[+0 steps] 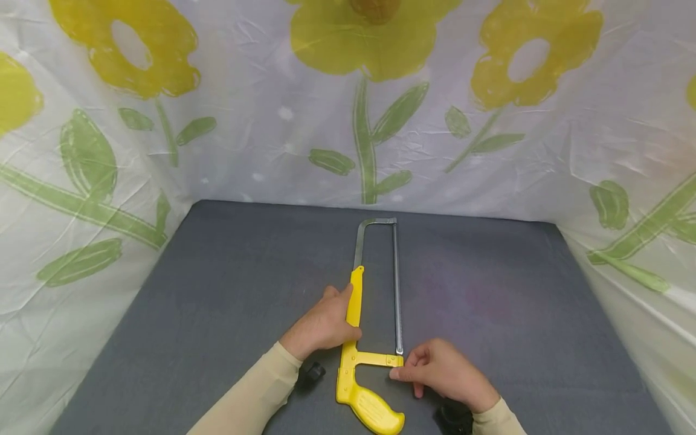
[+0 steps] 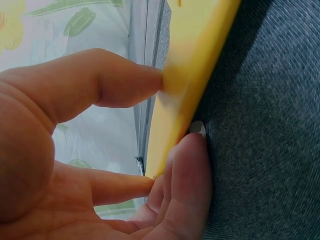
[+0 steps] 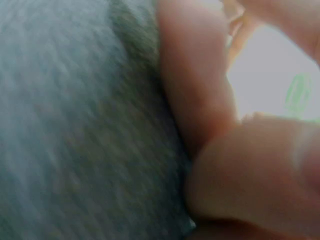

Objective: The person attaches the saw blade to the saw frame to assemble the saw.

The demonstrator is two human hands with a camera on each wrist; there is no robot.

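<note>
A hacksaw [image 1: 371, 360] with a yellow frame and handle lies on the dark table, its metal front bow toward the far edge. Its thin blade [image 1: 397, 284] runs along the right side. My left hand [image 1: 324, 321] grips the yellow back of the frame; in the left wrist view the thumb presses its face while fingers curl at its edge and underneath. Beside the frame's lower right corner is my right hand [image 1: 443, 370], fingers bent, thumb tip overlapping the area just below the bracket. Blurred fingers [image 3: 200, 80] fill the right wrist view; I cannot tell what they pinch.
The dark grey cloth-covered table [image 1: 244, 260] spreads around the saw. A white curtain [image 1: 250, 109] with painted yellow flowers stands behind it and down both sides. Black devices [image 1: 312, 374] sit at both wrists.
</note>
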